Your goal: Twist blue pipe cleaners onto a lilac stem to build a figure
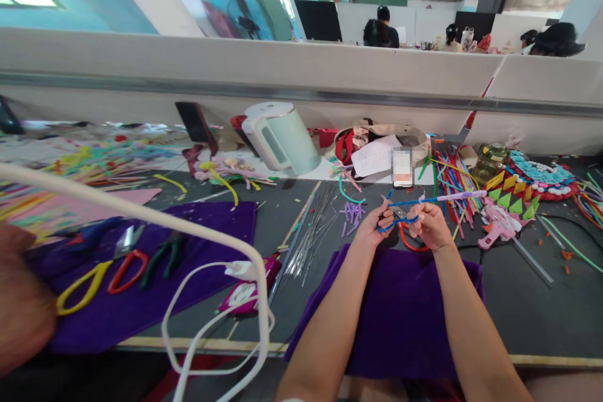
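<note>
My left hand (375,224) and my right hand (432,226) are raised above a purple cloth (400,308) on the table. Between them runs a blue pipe cleaner (405,202), pinched in the fingers of both. A looped lower stretch of blue pipe cleaner hangs between the two hands. From my right hand a pale lilac pipe cleaner (464,195) sticks out to the right, seemingly in line with the blue one. Red-handled scissors (409,240) lie behind and below the hands, partly hidden. Short purple pieces (352,216) lie to the left of my left hand.
Right of my hands are a pink glue gun (500,224) and a bundle of coloured pipe cleaners (455,176). A white kettle (282,138) and a phone (402,168) stand behind. Metal wires (311,235), pliers (164,254) and a white cable (211,240) are leftward, beside another person's blurred arm (23,301).
</note>
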A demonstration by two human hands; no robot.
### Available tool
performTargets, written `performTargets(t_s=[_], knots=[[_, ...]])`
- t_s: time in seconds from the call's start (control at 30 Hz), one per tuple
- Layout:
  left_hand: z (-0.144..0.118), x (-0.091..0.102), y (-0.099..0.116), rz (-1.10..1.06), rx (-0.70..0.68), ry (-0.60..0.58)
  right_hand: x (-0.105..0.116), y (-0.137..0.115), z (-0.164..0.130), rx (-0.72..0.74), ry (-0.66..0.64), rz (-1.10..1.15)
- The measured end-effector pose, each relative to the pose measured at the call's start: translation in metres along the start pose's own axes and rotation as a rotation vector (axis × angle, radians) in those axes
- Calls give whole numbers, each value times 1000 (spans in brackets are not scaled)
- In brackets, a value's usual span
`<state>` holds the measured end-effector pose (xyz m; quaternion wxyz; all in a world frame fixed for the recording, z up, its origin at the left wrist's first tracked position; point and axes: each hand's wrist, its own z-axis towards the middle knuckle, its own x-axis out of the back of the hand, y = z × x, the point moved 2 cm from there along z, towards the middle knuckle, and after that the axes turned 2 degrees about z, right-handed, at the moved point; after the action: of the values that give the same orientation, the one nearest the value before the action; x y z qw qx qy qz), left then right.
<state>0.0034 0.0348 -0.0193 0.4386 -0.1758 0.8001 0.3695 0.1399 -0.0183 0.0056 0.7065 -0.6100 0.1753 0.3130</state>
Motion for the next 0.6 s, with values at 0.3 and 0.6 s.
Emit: performTargets(t_s=[0.3,0.6], knots=[[4,3,-3,-7,17,2,4,-6,0,49,49,-6],[4,-1,-10,64,66,-15,5,-7,-2,51,43,-34]])
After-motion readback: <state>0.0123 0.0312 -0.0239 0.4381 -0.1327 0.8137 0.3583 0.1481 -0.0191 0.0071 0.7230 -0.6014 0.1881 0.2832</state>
